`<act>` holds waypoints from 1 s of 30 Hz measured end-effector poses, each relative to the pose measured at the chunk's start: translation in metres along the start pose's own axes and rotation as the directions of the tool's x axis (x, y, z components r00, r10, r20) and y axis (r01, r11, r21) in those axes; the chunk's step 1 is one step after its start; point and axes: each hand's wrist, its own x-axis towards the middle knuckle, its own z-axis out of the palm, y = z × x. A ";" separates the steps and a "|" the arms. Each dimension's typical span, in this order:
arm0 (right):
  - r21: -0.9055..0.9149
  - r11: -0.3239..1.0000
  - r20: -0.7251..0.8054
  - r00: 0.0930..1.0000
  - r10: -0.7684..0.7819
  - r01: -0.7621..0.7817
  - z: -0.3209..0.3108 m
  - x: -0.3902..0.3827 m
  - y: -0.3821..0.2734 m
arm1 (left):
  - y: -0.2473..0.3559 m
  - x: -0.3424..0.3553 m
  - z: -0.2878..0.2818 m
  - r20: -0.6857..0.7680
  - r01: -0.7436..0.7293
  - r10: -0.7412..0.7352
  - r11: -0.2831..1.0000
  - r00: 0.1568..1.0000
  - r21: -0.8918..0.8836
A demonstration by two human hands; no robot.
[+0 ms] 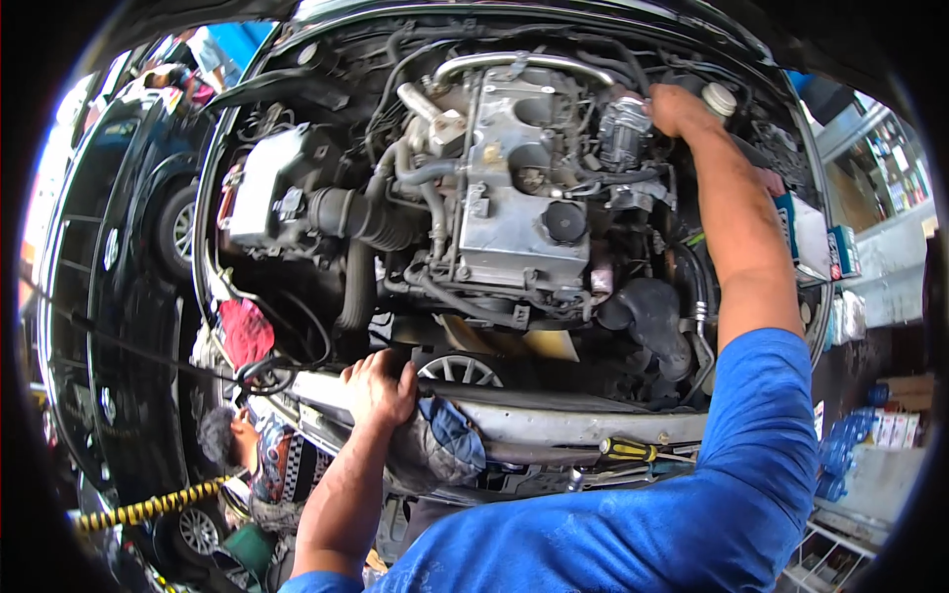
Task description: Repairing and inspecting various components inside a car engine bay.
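I lean over an open car engine bay. The silver engine cover (514, 198) sits in the middle. My left hand (379, 388) grips the front edge of the bay, its crossmember (554, 410), fingers curled over it. Far across the bay my right hand (675, 107) rests on a metal part (623, 133) near the back right of the engine, next to a white reservoir cap (719, 97). What its fingers hold is hidden. A blue sleeve covers my right upper arm.
A black air intake hose (356, 212) and white air box (262, 183) lie left. A yellow-handled screwdriver (633, 450) rests on the front crossmember. Another person (262, 455) crouches low at the left. A dark car (109, 257) stands left; shelves with boxes (840, 247) right.
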 end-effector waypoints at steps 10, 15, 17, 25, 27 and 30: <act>-0.141 0.990 0.063 0.998 0.020 -0.011 -0.002 0.012 0.007 | -0.005 0.000 0.002 -0.040 -0.011 0.010 1.000 0.999 -0.018; -0.178 0.975 0.120 0.986 -0.116 0.136 -0.011 0.016 0.023 | -0.002 0.002 0.003 -0.022 0.008 -0.009 1.000 1.000 -0.020; -0.132 0.962 0.161 0.963 -0.216 0.238 -0.008 0.016 0.024 | -0.002 0.001 0.000 -0.020 0.015 -0.015 1.000 1.000 -0.019; -0.138 0.980 0.053 0.989 -0.137 0.143 0.008 0.022 0.028 | -0.006 -0.004 0.000 -0.016 0.014 -0.014 1.000 1.000 -0.007; -0.107 0.985 -0.037 0.990 -0.137 0.132 0.016 0.022 0.040 | -0.004 -0.002 -0.001 0.013 0.018 -0.018 1.000 1.000 -0.020; -0.035 0.991 -0.043 0.991 0.126 -0.127 0.021 0.024 0.024 | -0.004 -0.001 0.001 0.002 0.013 -0.013 1.000 1.000 -0.001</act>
